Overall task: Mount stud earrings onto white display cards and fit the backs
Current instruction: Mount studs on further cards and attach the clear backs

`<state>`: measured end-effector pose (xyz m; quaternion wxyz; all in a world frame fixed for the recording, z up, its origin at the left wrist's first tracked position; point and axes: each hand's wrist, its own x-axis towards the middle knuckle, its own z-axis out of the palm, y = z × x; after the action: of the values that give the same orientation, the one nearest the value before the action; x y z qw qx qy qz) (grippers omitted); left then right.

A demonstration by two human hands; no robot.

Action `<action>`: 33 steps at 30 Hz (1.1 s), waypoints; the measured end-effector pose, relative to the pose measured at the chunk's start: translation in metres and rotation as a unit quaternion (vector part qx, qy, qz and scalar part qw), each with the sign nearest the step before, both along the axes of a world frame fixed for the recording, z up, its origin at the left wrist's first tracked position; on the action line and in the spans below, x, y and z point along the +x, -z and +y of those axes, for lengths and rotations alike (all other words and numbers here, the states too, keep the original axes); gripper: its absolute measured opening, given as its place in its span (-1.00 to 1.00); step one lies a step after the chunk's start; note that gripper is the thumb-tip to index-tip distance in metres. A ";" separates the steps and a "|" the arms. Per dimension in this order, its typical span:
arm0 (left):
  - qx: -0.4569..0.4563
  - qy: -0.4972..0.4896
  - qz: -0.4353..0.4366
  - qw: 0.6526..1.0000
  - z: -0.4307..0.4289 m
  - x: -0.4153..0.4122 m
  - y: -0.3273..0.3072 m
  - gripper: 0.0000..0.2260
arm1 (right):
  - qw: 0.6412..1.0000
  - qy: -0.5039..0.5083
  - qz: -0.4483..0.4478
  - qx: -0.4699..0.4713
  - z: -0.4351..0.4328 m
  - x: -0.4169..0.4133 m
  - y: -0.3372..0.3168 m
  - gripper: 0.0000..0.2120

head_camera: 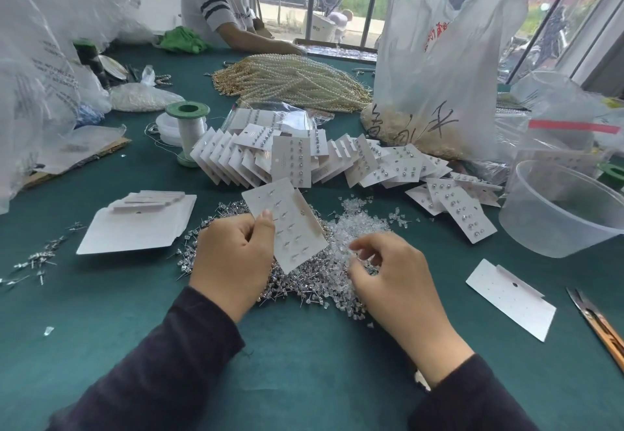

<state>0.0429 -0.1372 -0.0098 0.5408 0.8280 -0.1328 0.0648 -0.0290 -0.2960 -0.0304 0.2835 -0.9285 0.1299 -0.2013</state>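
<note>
My left hand (233, 255) grips a white display card (287, 224) by its left edge, thumb on top, the back side up with several stud posts poking through. My right hand (388, 272) hovers over the heap of clear earring backs (358, 228), fingers curled as if pinching one; whether it holds a back is too small to tell. A pile of loose silver stud earrings (290, 282) lies under both hands. Blank cards (135, 224) are stacked at the left, and one blank card (510, 299) lies at the right.
Finished cards (293, 160) fan out across the table's middle. A clear plastic tub (560, 211) stands at the right, scissors (597, 322) at the right edge. Pearl strands (290, 82), a white plastic bag (439, 69), a green thread spool (187, 133) and another person (219, 5) are behind.
</note>
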 end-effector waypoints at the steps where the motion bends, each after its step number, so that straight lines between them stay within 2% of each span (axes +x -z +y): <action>1: -0.002 -0.002 0.003 1.000 0.000 0.000 0.001 -0.55 | 1.000 -0.003 -0.001 -0.006 0.000 0.001 0.001 -0.90; 9: 0.017 -0.007 0.023 1.000 -0.002 -0.001 0.002 -0.56 | 0.998 0.004 0.002 -0.067 0.006 0.006 0.002 -0.96; 16: 0.022 -0.002 0.040 0.999 -0.003 -0.002 0.003 -0.55 | 0.997 0.036 -0.039 0.057 -0.001 -0.001 -0.004 -0.89; 26: 0.036 0.027 0.048 0.998 -0.007 -0.006 0.007 -0.54 | 0.988 0.056 -0.065 0.125 -0.001 -0.004 -0.009 -0.84; 30: 0.023 0.051 0.051 0.997 -0.009 -0.008 0.010 -0.54 | 0.974 0.047 -0.065 0.211 -0.001 -0.005 -0.010 -0.83; 33: 0.022 0.066 0.036 0.997 -0.011 -0.010 0.011 -0.57 | 0.949 0.014 -0.100 0.300 0.003 -0.008 -0.017 -0.84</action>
<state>0.0331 -0.1479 -0.0208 0.5299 0.8311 -0.1690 -0.0039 -0.0372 -0.2928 -0.0137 0.5578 -0.7736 0.1682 -0.2491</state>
